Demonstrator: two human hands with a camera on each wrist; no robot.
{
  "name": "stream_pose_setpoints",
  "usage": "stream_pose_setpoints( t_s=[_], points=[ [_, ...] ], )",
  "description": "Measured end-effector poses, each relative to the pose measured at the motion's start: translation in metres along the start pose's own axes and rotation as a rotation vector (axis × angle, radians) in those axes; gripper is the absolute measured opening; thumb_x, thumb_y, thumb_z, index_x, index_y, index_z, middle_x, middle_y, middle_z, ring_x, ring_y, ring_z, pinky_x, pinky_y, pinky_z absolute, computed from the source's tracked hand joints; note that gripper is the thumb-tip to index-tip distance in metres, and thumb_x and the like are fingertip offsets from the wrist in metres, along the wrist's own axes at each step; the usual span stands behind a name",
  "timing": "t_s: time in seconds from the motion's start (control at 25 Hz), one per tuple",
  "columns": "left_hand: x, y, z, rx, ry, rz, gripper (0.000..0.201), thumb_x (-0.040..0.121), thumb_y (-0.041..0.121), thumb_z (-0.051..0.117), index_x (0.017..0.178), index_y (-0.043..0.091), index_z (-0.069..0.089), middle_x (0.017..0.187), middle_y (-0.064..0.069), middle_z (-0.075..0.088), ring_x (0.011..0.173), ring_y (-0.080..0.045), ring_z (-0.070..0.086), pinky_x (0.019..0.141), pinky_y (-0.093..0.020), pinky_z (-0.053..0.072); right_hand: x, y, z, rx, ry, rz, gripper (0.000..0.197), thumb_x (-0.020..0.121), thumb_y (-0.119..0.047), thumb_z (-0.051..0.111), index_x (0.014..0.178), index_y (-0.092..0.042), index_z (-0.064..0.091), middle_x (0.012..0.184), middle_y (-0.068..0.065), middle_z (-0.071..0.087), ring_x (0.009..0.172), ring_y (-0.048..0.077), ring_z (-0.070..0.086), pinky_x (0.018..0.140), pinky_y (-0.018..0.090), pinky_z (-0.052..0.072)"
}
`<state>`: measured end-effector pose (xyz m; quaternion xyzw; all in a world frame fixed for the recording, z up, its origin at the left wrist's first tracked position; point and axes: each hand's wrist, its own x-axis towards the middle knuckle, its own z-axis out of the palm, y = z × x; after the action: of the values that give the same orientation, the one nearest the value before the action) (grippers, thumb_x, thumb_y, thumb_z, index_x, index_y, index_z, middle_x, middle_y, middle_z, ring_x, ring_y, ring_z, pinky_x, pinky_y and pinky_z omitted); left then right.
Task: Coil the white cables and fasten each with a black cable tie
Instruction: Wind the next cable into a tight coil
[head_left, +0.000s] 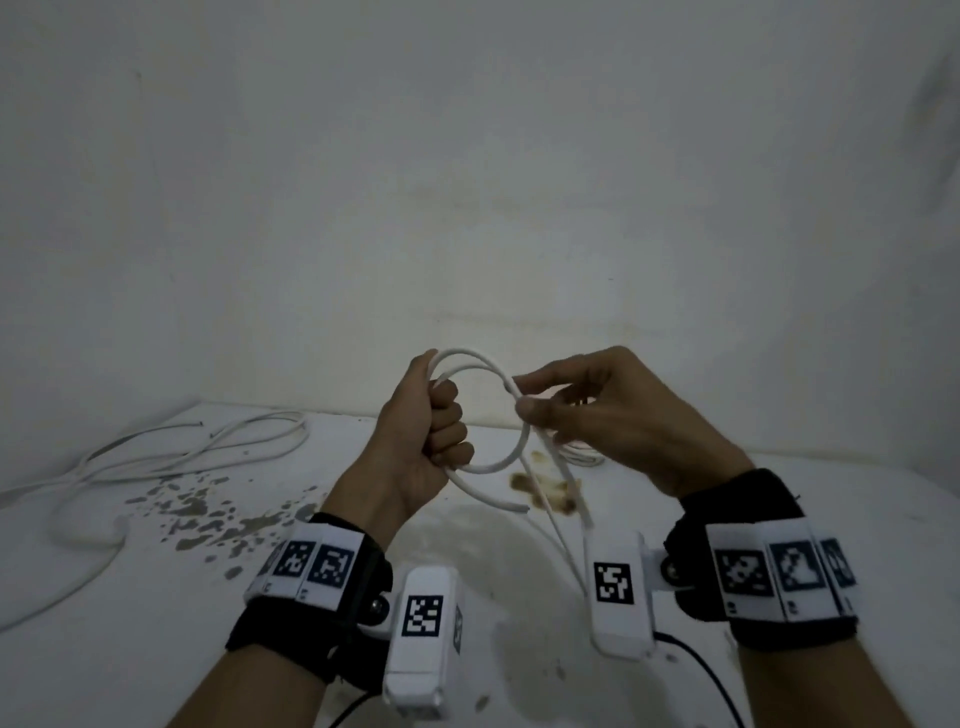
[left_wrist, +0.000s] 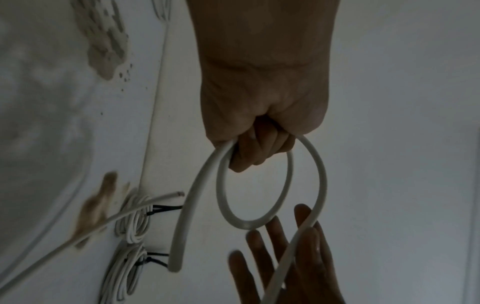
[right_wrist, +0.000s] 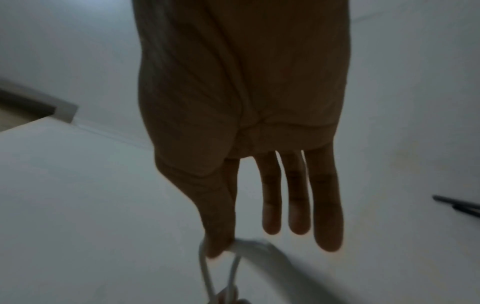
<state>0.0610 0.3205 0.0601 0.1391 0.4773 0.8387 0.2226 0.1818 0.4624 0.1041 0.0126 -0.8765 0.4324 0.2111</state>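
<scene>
Stained white surface (head_left: 779, 519) against a bare wall (head_left: 467, 156).
Left hand (head_left: 421, 441) grips the cable (head_left: 498, 462); right hand (head_left: 597, 410) pinches it; the left wrist view alone shows tied coils (left_wrist: 132, 218).

Light: dim, flat, bluish-grey in all views.
Blur: wrist views soft, lower edges smeared.
Distortion: wide-angle bending at frame edges.

Left grip (head_left: 423, 439) fisted, raised; right grip (head_left: 597, 410) pinching thumb to forefinger, 3 fingers extended.
</scene>
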Motion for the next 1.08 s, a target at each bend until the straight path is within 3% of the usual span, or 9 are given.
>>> stream_pose_setpoints(
  t_s=[0.12, 0.24, 0.4, 0.48, 0.6, 0.68, 0.76, 0.92, 1.08],
  points=[
    [0.0, 0.0, 0.005, 0.024, -0.039, -0.021, 0.059, 0.097, 0.06, 0.041, 0.052, 0.024, 0.03, 0.044, 0.008, 0.014, 0.033, -0.008, 0.012, 0.034, -0.017, 0.015, 0.006, 0.009, 0.012, 0.098, 0.041, 0.0, 0.01, 0.079, -0.011, 0.083, 0.088, -0.012, 0.078, 0.077, 0.012, 0.075, 0.069, 0.024, 0.071, 0.07, 0.038, 0.061],
    [-0.003, 0.004, 0.007, 0.039, -0.079, -0.043, 0.061, 0.094, 0.066, 0.037, 0.051, 0.024, 0.029, 0.043, 0.008, 0.015, 0.032, -0.007, 0.012, 0.034, -0.016, 0.014, 0.008, 0.014, 0.026, 0.106, 0.191, -0.019, 0.011, 0.08, -0.003, 0.08, 0.087, -0.006, 0.072, 0.068, 0.011, 0.071, 0.057, 0.023, 0.07, 0.059, 0.036, 0.061],
    [-0.011, 0.009, 0.009, 0.117, -0.12, -0.039, 0.062, 0.088, 0.072, 0.041, 0.051, 0.024, 0.027, 0.047, 0.007, 0.013, 0.036, -0.009, 0.01, 0.035, -0.019, 0.015, 0.012, 0.013, 0.037, -0.198, 0.325, -0.023, 0.034, 0.078, -0.008, 0.081, 0.092, -0.014, 0.05, 0.072, 0.008, 0.066, 0.051, 0.018, 0.066, 0.047, 0.03, 0.056],
    [-0.017, 0.009, 0.014, 0.156, -0.192, -0.058, 0.062, 0.086, 0.074, 0.042, 0.052, 0.024, 0.027, 0.046, 0.007, 0.013, 0.036, -0.009, 0.011, 0.036, -0.021, 0.017, 0.014, 0.014, 0.036, -0.301, 0.472, -0.045, 0.042, 0.079, -0.005, 0.074, 0.092, -0.019, 0.036, 0.068, 0.006, 0.057, 0.048, 0.021, 0.056, 0.042, 0.038, 0.052],
    [-0.025, 0.007, 0.025, 0.235, -0.26, -0.034, 0.059, 0.091, 0.065, 0.046, 0.053, 0.023, 0.027, 0.045, 0.007, 0.013, 0.038, -0.011, 0.012, 0.042, -0.024, 0.024, 0.011, 0.02, 0.027, -0.52, 0.679, -0.066, 0.03, 0.082, -0.008, 0.065, 0.098, -0.017, 0.042, 0.058, -0.001, 0.051, 0.051, 0.025, 0.053, 0.047, 0.035, 0.043],
    [-0.024, 0.008, 0.029, 0.241, -0.255, -0.01, 0.057, 0.093, 0.056, 0.052, 0.052, 0.024, 0.029, 0.044, 0.008, 0.013, 0.038, -0.011, 0.013, 0.045, -0.025, 0.032, 0.007, 0.022, 0.02, -0.515, 0.723, 0.008, 0.023, 0.082, -0.023, 0.068, 0.101, -0.022, 0.057, 0.057, -0.003, 0.056, 0.056, 0.025, 0.057, 0.053, 0.03, 0.042],
    [-0.019, 0.011, 0.025, 0.205, -0.219, -0.015, 0.056, 0.094, 0.048, 0.056, 0.05, 0.024, 0.031, 0.043, 0.008, 0.014, 0.036, -0.011, 0.014, 0.048, -0.026, 0.037, 0.005, 0.02, 0.015, -0.302, 0.584, 0.093, 0.009, 0.08, -0.032, 0.074, 0.084, -0.024, 0.072, 0.058, -0.001, 0.063, 0.061, 0.023, 0.062, 0.056, 0.03, 0.047],
    [-0.008, 0.015, 0.005, 0.173, -0.152, -0.062, 0.058, 0.092, 0.044, 0.06, 0.045, 0.023, 0.032, 0.041, 0.008, 0.015, 0.034, -0.01, 0.015, 0.047, -0.025, 0.035, 0.007, 0.008, 0.014, 0.544, 0.17, 0.285, 0.02, 0.079, -0.012, 0.078, 0.065, -0.005, 0.065, 0.057, 0.007, 0.052, 0.059, 0.022, 0.06, 0.06, 0.03, 0.054],
    [-0.002, 0.021, -0.01, 0.371, -0.05, -0.004, 0.048, 0.084, 0.046, 0.07, 0.052, 0.02, 0.046, 0.044, 0.007, 0.023, 0.036, -0.01, 0.02, 0.043, -0.023, 0.038, 0.008, 0.0, 0.014, 0.827, 0.178, 0.37, 0.04, 0.085, -0.008, 0.067, 0.047, -0.014, 0.055, 0.049, -0.001, 0.024, 0.038, 0.014, 0.028, 0.063, 0.036, 0.056]
  ],
)
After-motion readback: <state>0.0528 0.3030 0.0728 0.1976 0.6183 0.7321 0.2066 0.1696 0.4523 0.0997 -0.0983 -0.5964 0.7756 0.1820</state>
